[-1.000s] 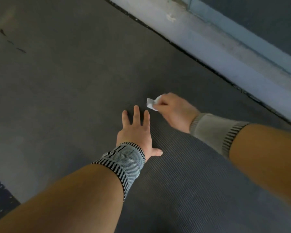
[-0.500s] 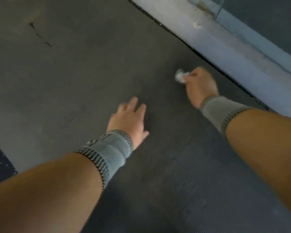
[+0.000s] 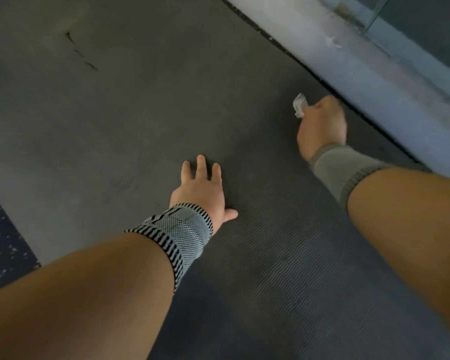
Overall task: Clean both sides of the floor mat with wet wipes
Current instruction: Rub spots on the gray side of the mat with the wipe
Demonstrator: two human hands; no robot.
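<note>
While left hand presses flat on ribbed mat, right hand fingers grip crumpled white wipe.

A: so what's going on here?
B: left hand flat on the dark ribbed floor mat, fingers spread. right hand further out, near the pale ledge, gripping a crumpled white wet wipe.
A: wrists?
B: knit wrist bands on both.
</note>
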